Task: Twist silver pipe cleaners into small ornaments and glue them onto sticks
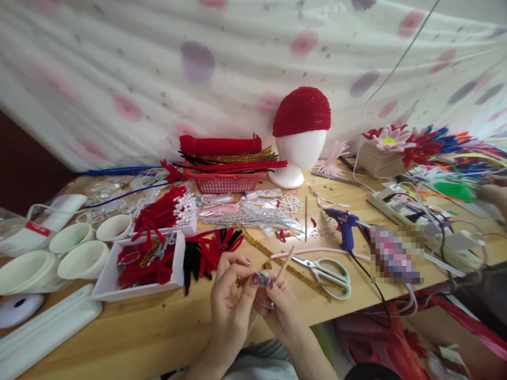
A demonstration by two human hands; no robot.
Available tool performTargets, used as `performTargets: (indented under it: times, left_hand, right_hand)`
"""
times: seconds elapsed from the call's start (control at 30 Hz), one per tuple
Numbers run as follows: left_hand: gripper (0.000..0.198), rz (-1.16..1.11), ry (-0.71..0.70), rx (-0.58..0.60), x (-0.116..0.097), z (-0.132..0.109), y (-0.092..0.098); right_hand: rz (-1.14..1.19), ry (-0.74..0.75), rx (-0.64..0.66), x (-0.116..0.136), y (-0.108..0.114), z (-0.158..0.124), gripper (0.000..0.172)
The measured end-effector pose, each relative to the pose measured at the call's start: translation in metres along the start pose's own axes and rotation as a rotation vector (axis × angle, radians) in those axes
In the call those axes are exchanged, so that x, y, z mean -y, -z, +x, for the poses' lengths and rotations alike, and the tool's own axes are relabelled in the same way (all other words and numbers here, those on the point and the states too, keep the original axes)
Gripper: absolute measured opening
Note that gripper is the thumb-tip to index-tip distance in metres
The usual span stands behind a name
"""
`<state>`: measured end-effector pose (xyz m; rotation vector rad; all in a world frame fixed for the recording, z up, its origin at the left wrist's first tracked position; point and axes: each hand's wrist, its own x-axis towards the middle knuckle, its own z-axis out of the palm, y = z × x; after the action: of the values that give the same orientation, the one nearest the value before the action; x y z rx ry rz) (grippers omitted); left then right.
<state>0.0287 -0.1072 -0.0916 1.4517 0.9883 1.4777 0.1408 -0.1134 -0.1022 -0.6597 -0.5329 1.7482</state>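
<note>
My left hand and my right hand meet just above the near edge of the wooden table. Both pinch a small glittery silver piece wound on a thin wooden stick that points up and to the right. The fingers of both hands are closed round it. A gold pipe cleaner lies on the table right behind my hands. Mint-handled scissors rest just right of them.
White trays with red pieces sit at the left beside several white bowls. A red basket of pipe cleaners and a foam head with a red cap stand behind. A blue glue gun and cables lie right. Another person's hand shows far right.
</note>
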Motion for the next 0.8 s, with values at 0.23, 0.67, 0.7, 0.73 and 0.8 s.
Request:
performTargets:
  times: [0.23,0.67,0.7,0.73,0.8]
  left_hand:
    - [0.018,0.303,-0.249,-0.092,-0.002,0.000,-0.002]
    - [0.041,0.572,-0.578,-0.078,0.003,0.002,0.011]
    - [0.042,0.564,-0.579,-0.083,0.003,0.002,0.011]
    - [0.044,0.553,-0.572,-0.084,0.004,0.002,0.011]
    - [0.048,0.531,-0.552,-0.084,0.004,0.002,0.011]
  right_hand:
    - [-0.057,0.114,-0.121,-0.002,-0.006,0.001,0.042]
    - [-0.156,0.180,-0.059,-0.006,0.001,0.003,0.038]
    - [-0.155,0.197,-0.068,-0.006,0.001,0.004,0.037]
    - [-0.156,0.216,-0.075,-0.007,0.001,0.004,0.036]
    - [-0.163,0.256,-0.087,-0.007,0.000,0.006,0.034]
